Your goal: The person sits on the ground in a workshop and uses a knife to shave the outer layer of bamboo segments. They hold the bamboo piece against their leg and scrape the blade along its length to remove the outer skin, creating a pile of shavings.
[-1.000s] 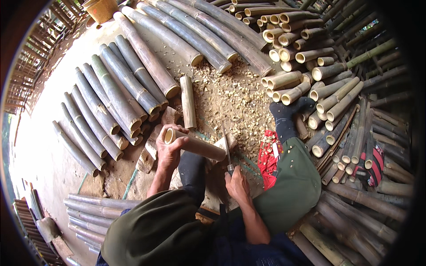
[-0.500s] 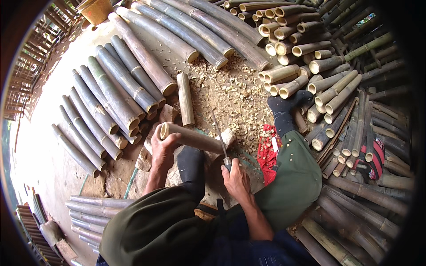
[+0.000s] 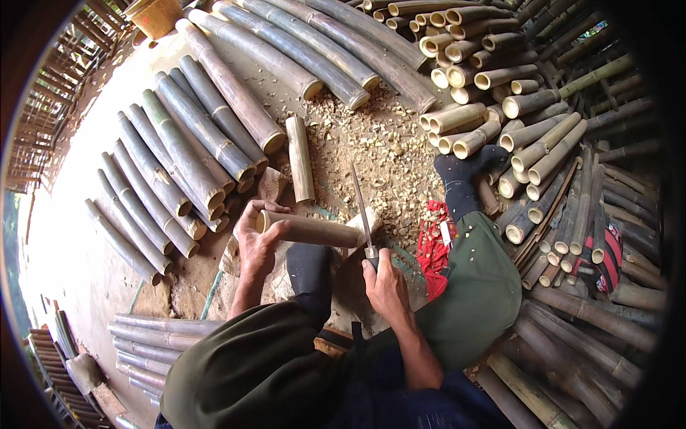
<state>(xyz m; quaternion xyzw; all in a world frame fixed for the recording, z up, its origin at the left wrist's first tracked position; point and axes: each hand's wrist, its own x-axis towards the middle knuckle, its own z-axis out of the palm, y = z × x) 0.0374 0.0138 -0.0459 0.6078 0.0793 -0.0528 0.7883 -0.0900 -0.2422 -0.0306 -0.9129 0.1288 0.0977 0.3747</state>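
Note:
My left hand [image 3: 259, 234] is wrapped round the near-left end of a short bamboo tube [image 3: 313, 229], whose pale hollow end faces me. The tube's far end lies against a light wooden block [image 3: 368, 223]. In my right hand [image 3: 386, 286] is the dark handle of a long knife [image 3: 362, 207], its narrow blade pointing up and away. The blade stands just beyond the tube's right end; whether they touch I cannot tell. Another short bamboo piece [image 3: 300, 159] lies on the ground beyond the held one.
Pale wood chips [image 3: 393, 150] cover the ground ahead. Long bamboo poles [image 3: 207, 154] lie in rows at the left, and cut tubes [image 3: 493, 71] are stacked at the right. A red bag [image 3: 433, 257] lies beside my right leg. A bucket [image 3: 153, 18] stands far left.
The knife and my right hand have shifted slightly right and down, with the blade more upright. The bamboo tube has dropped a little and lies more level, my left hand still round it.

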